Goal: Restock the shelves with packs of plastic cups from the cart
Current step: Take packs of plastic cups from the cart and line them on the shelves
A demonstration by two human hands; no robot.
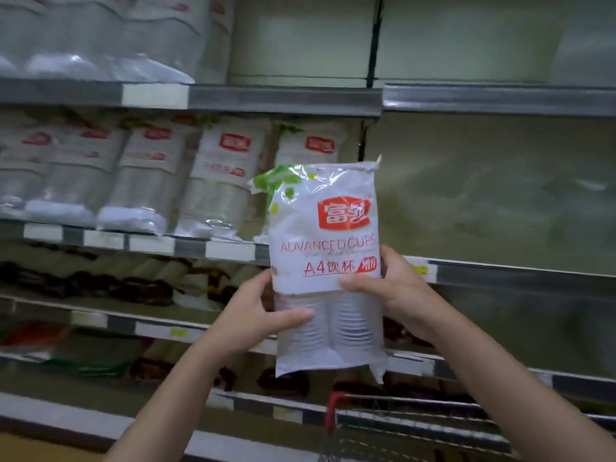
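Note:
A white pack of plastic cups (325, 228) with a red logo and "ADVANCED CUPS" print stands upright in the air in front of the shelves. My left hand (263, 310) grips its lower left side, thumb across the front. My right hand (393, 288) grips its right side, thumb on the front. A row of like packs (216, 181) leans on the middle shelf (233, 250) just to the left of the held pack. The cart (400, 425) with a red handle corner sits at the bottom, below the pack.
To the right of the stocked row the middle shelf bay (483, 201) shows bare back wall. More white packs (100, 38) fill the top shelf at left. Lower shelves hold dark-printed packs (133, 288). Price-label strips run along each shelf edge.

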